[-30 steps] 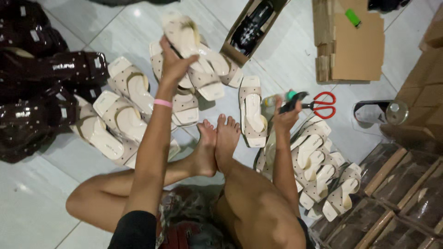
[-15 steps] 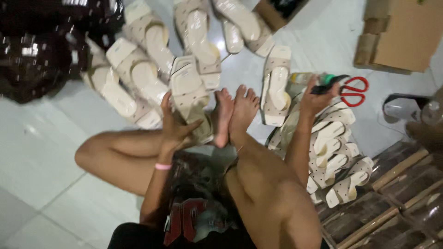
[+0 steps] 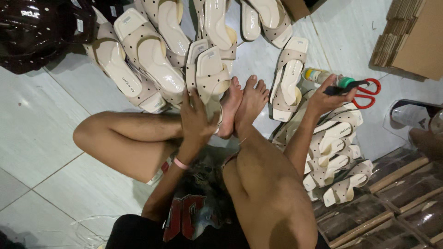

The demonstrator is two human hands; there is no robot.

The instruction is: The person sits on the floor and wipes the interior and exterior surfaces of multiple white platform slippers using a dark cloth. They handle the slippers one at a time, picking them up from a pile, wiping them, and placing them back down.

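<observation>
While I watch through the head camera, my left hand (image 3: pixel 196 121) lies with its fingers wrapped over a pair of cream wedge sandals (image 3: pixel 208 76) with dark dots, gripping them near the heel end; the pair sits just in front of my bare feet (image 3: pixel 242 103) and touches the left foot's toes. My right hand (image 3: pixel 325 94) is closed on the dark blades of red-handled scissors (image 3: pixel 362 90), whose loops stick out to the right over the white tiled floor (image 3: pixel 41 133). Just beside that hand lies a small bottle with a green cap (image 3: pixel 323 76). A single sandal (image 3: pixel 288 78) rests sole-down between my feet and the bottle. More of the same sandals (image 3: pixel 138 60) spread across the floor beyond my left hand, and another stack (image 3: pixel 339 157) is piled beneath my right forearm. Dark glossy bags (image 3: pixel 37 32) sit at the far left, flattened cardboard (image 3: pixel 415 37) at the far right, and brown boxes (image 3: pixel 392 198) line the lower right.
</observation>
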